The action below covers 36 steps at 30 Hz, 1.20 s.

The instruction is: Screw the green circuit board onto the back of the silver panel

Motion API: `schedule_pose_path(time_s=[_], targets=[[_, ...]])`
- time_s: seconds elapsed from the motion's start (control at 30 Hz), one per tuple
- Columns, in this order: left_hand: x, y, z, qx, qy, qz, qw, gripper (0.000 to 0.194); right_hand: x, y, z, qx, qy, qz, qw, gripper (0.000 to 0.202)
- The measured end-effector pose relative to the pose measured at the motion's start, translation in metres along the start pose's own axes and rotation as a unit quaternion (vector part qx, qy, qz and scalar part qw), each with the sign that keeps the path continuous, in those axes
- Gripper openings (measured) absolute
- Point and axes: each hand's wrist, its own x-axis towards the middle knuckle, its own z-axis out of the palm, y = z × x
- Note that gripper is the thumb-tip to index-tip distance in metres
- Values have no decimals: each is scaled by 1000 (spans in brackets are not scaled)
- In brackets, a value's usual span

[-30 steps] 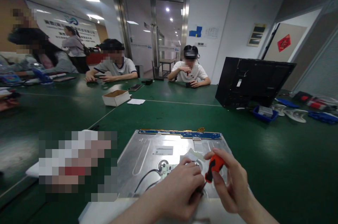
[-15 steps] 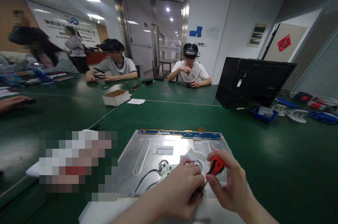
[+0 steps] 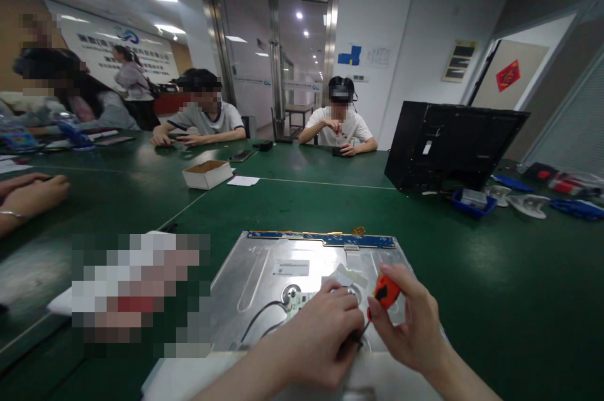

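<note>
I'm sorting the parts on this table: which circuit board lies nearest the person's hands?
The small pale board on the metal panel, just beside the left hand, with black wires leading off it. The long blue board runs along the panel's far edge.

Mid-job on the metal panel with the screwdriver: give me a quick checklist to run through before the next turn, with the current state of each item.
1. Right hand grip on the orange screwdriver: ok, fingers wrap the handle.
2. Left hand steadying at the tip: ok, it rests on the metal panel.
3. Tip seated in a screw: cannot tell, the left hand hides it.
4. Black cable clear of the tip: ok, it lies left of the hands.
5. Panel flat on the green table: ok.
</note>
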Motion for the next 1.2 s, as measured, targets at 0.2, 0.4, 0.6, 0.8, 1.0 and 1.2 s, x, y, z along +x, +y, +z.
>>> schedule_pose_path(time_s=[0.2,0.4,0.6,0.8,1.0,1.2], targets=[[-1,0,1,4,2,0,1000,14,7,-2,-1,-6,-6,-9,1000,48],[0,2,-1,1,0,-1,1000,15,6,-5,-5,13,-24,-2,1000,50],[0,2,-1,-7,2,-2,1000,17,4,-5,-8,30,-44,6,999,57],[-1,1,0,3,1,-2,1000,17,0,-3,-2,17,-12,8,1000,55],[0,0,1,0,2,1,1000,15,-3,-1,1,15,9,3,1000,53],[-1,1,1,2,3,-3,1000,12,-2,-2,2,-14,22,-4,1000,47]])
